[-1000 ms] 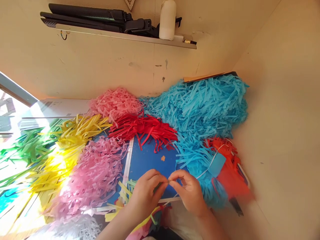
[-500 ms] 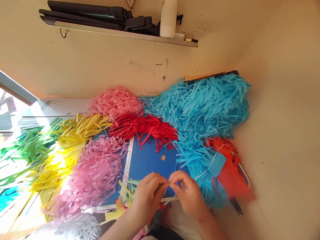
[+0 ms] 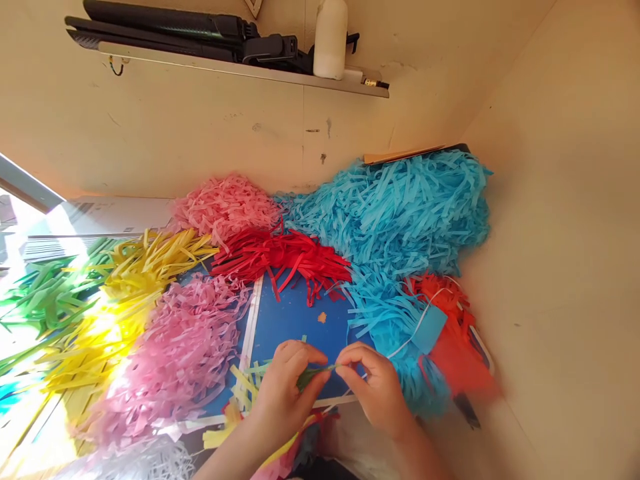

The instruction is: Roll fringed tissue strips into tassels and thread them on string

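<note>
Over the near edge of the blue table (image 3: 295,320), my left hand (image 3: 290,387) pinches a green paper strip (image 3: 309,377), which shows between thumb and fingers. My right hand (image 3: 370,383) pinches the thin tip of that same strip, fingertips close to the left hand's. A white string (image 3: 400,348) runs from near my right hand up across the blue paper fringe (image 3: 383,303). Beneath and beside my left hand lie yellow paper strips (image 3: 245,387) and other coloured strips, partly hidden by the forearm.
Fringe piles surround the table: large blue (image 3: 400,207), pink (image 3: 227,207), red (image 3: 285,257), mauve (image 3: 185,347), yellow (image 3: 125,300), green (image 3: 45,293) and orange-red (image 3: 455,347). White shreds (image 3: 145,460) lie near left. A wall shelf (image 3: 240,67) carries a white bottle (image 3: 330,40).
My fingertips have moved slightly apart, and more of the green strip shows between them and in my left hand. The whole view has shifted a little.
</note>
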`<state>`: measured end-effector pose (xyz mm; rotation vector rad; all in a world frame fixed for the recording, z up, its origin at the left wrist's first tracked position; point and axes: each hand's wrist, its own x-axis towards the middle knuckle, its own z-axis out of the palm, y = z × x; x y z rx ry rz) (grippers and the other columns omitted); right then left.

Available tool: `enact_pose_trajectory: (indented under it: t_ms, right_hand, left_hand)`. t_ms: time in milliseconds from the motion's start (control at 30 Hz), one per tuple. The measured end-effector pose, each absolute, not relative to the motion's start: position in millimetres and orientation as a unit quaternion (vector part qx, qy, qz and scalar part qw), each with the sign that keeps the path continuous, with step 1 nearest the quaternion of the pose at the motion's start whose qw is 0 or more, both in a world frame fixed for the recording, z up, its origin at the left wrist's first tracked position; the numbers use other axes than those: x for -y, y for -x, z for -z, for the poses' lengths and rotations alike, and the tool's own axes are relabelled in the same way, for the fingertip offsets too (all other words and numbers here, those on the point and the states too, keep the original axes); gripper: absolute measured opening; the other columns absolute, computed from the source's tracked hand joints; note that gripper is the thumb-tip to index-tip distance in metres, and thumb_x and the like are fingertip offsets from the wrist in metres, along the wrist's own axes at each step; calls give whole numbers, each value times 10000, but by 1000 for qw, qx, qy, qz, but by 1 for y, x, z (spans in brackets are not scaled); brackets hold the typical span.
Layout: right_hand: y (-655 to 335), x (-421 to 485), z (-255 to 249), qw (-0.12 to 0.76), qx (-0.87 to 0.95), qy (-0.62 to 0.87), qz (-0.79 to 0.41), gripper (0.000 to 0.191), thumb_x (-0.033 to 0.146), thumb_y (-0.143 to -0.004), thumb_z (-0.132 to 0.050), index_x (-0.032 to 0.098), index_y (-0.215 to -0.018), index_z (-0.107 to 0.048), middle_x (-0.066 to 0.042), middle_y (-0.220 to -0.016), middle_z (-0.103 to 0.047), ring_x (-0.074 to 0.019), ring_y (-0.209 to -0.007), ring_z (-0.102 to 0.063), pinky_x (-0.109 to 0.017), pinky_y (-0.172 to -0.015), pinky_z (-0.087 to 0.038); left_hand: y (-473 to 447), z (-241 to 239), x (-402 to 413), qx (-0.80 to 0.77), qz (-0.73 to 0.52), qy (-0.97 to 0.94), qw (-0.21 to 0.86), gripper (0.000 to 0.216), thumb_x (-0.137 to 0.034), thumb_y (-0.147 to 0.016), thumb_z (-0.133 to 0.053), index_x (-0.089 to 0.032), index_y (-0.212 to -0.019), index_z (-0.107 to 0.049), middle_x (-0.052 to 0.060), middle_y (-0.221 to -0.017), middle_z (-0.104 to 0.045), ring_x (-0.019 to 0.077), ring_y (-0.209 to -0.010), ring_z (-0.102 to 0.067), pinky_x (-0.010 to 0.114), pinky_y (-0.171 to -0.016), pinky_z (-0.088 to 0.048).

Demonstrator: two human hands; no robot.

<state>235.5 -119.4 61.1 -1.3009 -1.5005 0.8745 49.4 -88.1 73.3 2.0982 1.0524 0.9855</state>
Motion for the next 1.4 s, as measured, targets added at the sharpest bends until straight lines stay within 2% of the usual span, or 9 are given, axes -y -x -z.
enact_pose_trajectory:
  t_ms: [133,300,433,633,1033,1133,1300,1400]
  right_hand:
    - [-235,119,-64,468,627,542,-308,99,178,-883,-617,239,-843,-684,-8,-829,-698,-158,-777,-656,-250,-712,-510]
    - [-239,121,-65,473,621,550,-296,105,181,-885,-621,243,-838,-692,-10,-821,-709,-164,-773,-671,-257,-728,-527]
    - [-242,123,-66,482,611,558,-286,103,181,-880,-631,246,-845,-704,-12,-838,-727,-167,-790,-686,-261,-750,-542]
    - [-240,125,-64,501,599,567,-262,100,180,-879,-635,240,-843,-706,-17,-839,-747,-169,-782,-708,-258,-750,-563]
    - [-241,126,-65,508,620,545,-244,125,118,-865,-644,231,-857,-697,2,-840,-743,-137,-772,-705,-216,-744,-554]
    - [-239,126,-62,513,615,545,-249,130,108,-860,-648,229,-854,-695,4,-841,-738,-134,-782,-700,-216,-751,-545]
    - [-238,124,-56,551,595,525,-256,101,133,-867,-657,224,-858,-699,-7,-844,-706,-137,-801,-677,-234,-752,-533]
    - [-238,124,-53,560,595,529,-230,40,201,-862,-690,223,-860,-723,-24,-846,-666,-146,-801,-652,-253,-732,-523]
  left_hand:
    - [-57,-76,87,-361,-365,-813,276,177,-146,-865,-607,-239,-1016,-606,17,-937,-724,182,-857,-678,449,-1001,-434]
    - [-65,-71,85,-360,-394,-794,291,86,-159,-915,-576,-233,-891,-612,-12,-800,-722,149,-730,-668,359,-882,-479]
    - [-67,-69,84,-354,-414,-796,264,87,-153,-901,-609,-234,-888,-637,-14,-788,-733,145,-721,-676,340,-853,-482]
    - [-75,-70,82,-341,-447,-810,166,148,-124,-896,-600,-254,-888,-670,-11,-848,-762,137,-742,-702,362,-929,-445]
    - [-76,-69,81,-329,-438,-819,170,172,-81,-866,-628,-248,-902,-651,-29,-854,-752,131,-774,-697,366,-970,-412]
    - [-81,-64,82,-341,-437,-811,188,127,-116,-857,-655,-236,-889,-630,-27,-819,-734,133,-758,-690,345,-933,-456]
    - [-88,-60,84,-380,-432,-779,249,97,-174,-881,-596,-225,-798,-595,3,-798,-708,136,-760,-695,220,-704,-549]
    - [-89,-56,84,-379,-427,-789,228,103,-230,-899,-571,-238,-803,-606,-1,-790,-727,140,-761,-719,189,-680,-559]
